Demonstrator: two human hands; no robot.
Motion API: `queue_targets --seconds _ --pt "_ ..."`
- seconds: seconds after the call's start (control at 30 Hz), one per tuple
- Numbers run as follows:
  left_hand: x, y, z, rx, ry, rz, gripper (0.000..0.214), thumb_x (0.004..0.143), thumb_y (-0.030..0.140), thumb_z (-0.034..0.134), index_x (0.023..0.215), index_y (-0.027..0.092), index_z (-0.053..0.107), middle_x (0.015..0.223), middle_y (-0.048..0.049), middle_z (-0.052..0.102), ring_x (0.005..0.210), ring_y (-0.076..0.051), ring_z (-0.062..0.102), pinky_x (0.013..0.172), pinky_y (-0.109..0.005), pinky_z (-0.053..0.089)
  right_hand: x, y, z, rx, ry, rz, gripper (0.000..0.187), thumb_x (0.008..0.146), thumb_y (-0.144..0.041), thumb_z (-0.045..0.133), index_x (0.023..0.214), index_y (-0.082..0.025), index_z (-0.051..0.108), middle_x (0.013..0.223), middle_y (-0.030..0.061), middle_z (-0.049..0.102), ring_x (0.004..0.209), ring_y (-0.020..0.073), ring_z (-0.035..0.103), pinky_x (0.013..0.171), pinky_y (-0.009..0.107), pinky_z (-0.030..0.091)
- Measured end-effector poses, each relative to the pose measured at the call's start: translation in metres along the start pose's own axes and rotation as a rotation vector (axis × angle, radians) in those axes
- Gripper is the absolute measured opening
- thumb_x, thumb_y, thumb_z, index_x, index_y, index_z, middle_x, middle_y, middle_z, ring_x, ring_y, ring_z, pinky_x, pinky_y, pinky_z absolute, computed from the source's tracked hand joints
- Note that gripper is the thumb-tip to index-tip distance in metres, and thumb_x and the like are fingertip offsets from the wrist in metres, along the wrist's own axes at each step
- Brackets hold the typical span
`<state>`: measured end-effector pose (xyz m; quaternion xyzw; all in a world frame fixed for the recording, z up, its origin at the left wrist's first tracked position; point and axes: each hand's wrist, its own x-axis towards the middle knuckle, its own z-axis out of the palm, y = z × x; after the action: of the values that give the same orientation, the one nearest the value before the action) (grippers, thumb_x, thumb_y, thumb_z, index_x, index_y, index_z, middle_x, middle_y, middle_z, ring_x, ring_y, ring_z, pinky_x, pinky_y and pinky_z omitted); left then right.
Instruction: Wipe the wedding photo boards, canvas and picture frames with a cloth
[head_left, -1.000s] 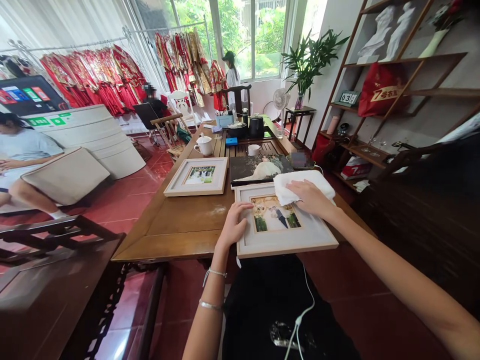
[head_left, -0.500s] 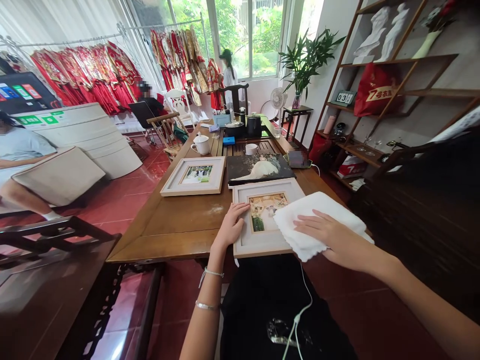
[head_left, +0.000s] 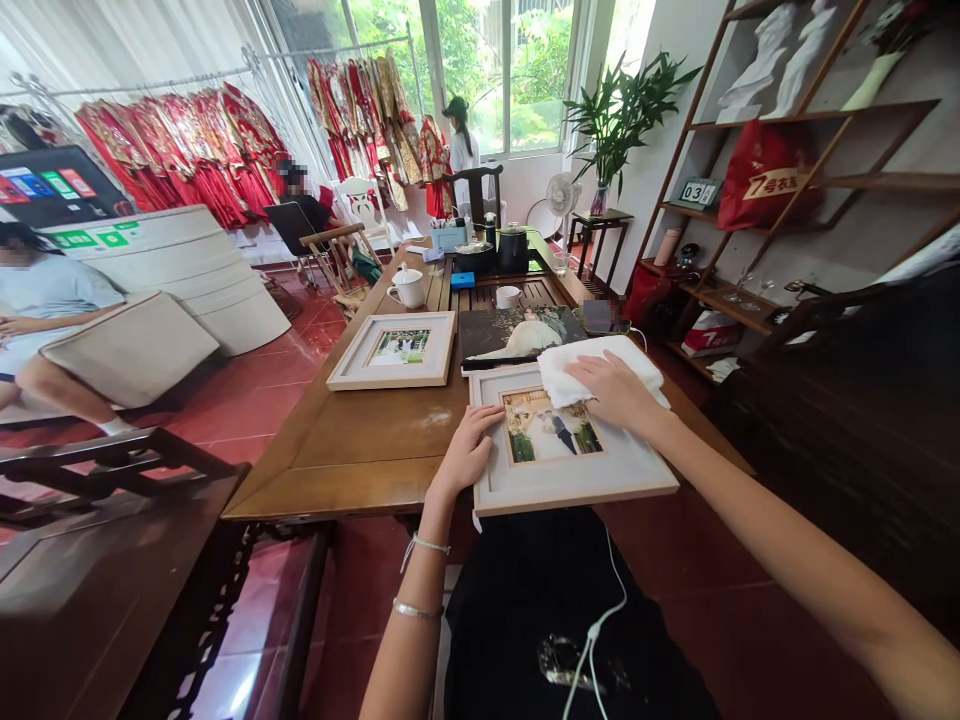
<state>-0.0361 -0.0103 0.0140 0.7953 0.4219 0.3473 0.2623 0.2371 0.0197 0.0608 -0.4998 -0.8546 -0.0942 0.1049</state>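
A white picture frame point(head_left: 495, 490) with a wedding photo point(head_left: 551, 428) behind its mat lies at the near edge of the wooden table. On its left border rests my left hand point(head_left: 471, 448), fingers laid flat and reaching the photo's edge. A folded white cloth point(head_left: 559, 370) covers the frame's upper right part. My right hand point(head_left: 611, 385) presses on the cloth from above and holds it against the frame; the fingertips lie over the cloth. A second white frame point(head_left: 349, 372) lies to the left, and a dark wedding picture panel point(head_left: 487, 330) lies just beyond my frame.
Beyond are a lidded white cup point(head_left: 408, 288), a small white cup point(head_left: 508, 297), a blue box point(head_left: 463, 280) and a black kettle point(head_left: 513, 248) near a tea tray. A white cable point(head_left: 616, 585) hangs over my lap. Other people sit left and stand near the window.
My right hand has slid the cloth up and left, from the frame's right side to its upper right part. More of the photo shows. My left hand stays on the left border.
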Motion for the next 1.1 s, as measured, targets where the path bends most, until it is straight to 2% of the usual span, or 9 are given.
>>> queue_targets --seconds 0.13,0.27,0.4,0.57,0.73,0.83,0.93,1.1 --pt "0.0 -0.001 0.001 0.003 0.011 0.015 0.056 0.069 0.001 0.038 0.116 0.018 0.062 0.13 -0.0082 0.06 0.127 -0.022 0.048 0.117 -0.054 0.018 0.009 0.0 0.006 -0.02 -0.022 0.03 0.058 0.07 -0.002 0.047 0.126 -0.014 0.054 0.137 0.0127 0.054 0.132 0.031 0.039 0.109 0.059 0.021" --pt "0.0 0.0 0.003 0.003 0.039 0.005 0.055 0.069 0.001 0.038 0.117 0.017 0.062 0.129 -0.009 0.06 0.126 -0.022 0.049 0.117 -0.053 0.018 -0.004 -0.007 0.001 0.044 -0.12 -0.053 0.06 0.066 -0.001 0.047 0.124 -0.013 0.056 0.134 0.0146 0.056 0.132 0.0313 0.04 0.109 0.06 0.022" --pt "0.0 -0.001 0.004 -0.004 0.052 0.006 0.055 0.069 0.001 0.038 0.116 0.018 0.062 0.128 -0.0084 0.061 0.125 -0.022 0.05 0.117 -0.053 0.019 -0.038 -0.025 -0.016 0.172 -0.198 -0.144 0.066 0.063 0.0 0.045 0.126 -0.014 0.056 0.133 0.0141 0.057 0.13 0.03 0.043 0.109 0.06 0.024" --pt "0.001 0.0 0.004 -0.011 0.055 0.018 0.055 0.069 0.001 0.038 0.115 0.017 0.062 0.127 -0.0087 0.061 0.125 -0.022 0.05 0.117 -0.053 0.019 -0.091 -0.048 -0.041 0.282 -0.234 -0.122 0.069 0.067 0.0 0.041 0.132 -0.017 0.052 0.135 0.0091 0.056 0.129 0.0262 0.046 0.112 0.051 0.03" --pt "0.001 0.002 0.003 -0.014 0.042 0.012 0.054 0.069 0.0 0.037 0.114 0.016 0.063 0.127 -0.009 0.062 0.125 -0.021 0.05 0.118 -0.052 0.019 -0.119 -0.047 -0.055 0.285 -0.222 -0.035 0.071 0.068 -0.004 0.042 0.136 -0.025 0.049 0.132 0.0028 0.059 0.124 0.0265 0.05 0.098 0.04 0.049" --pt "0.001 0.002 0.004 -0.017 0.048 0.011 0.053 0.069 0.0 0.038 0.113 0.017 0.064 0.126 -0.0083 0.062 0.124 -0.021 0.051 0.117 -0.053 0.02 -0.111 -0.039 -0.048 0.253 -0.192 0.027 0.073 0.064 -0.004 0.042 0.134 -0.023 0.052 0.128 0.0043 0.061 0.122 0.0286 0.053 0.093 0.041 0.052" --pt "0.0 0.0 0.005 -0.022 0.046 0.012 0.053 0.07 0.001 0.038 0.113 0.018 0.064 0.126 -0.0078 0.063 0.123 -0.021 0.052 0.117 -0.053 0.02 -0.09 -0.03 -0.032 0.205 -0.119 0.054 0.072 0.062 -0.004 0.043 0.132 -0.018 0.053 0.13 0.0073 0.06 0.123 0.0314 0.051 0.096 0.047 0.049" --pt "0.0 -0.001 0.006 -0.023 0.042 0.016 0.052 0.071 0.001 0.038 0.112 0.019 0.065 0.127 -0.0071 0.062 0.124 -0.021 0.051 0.117 -0.053 0.018 -0.043 -0.013 -0.007 0.171 -0.018 -0.015 0.067 0.065 -0.002 0.042 0.13 -0.012 0.052 0.131 0.0132 0.058 0.123 0.0279 0.052 0.109 0.053 0.033"
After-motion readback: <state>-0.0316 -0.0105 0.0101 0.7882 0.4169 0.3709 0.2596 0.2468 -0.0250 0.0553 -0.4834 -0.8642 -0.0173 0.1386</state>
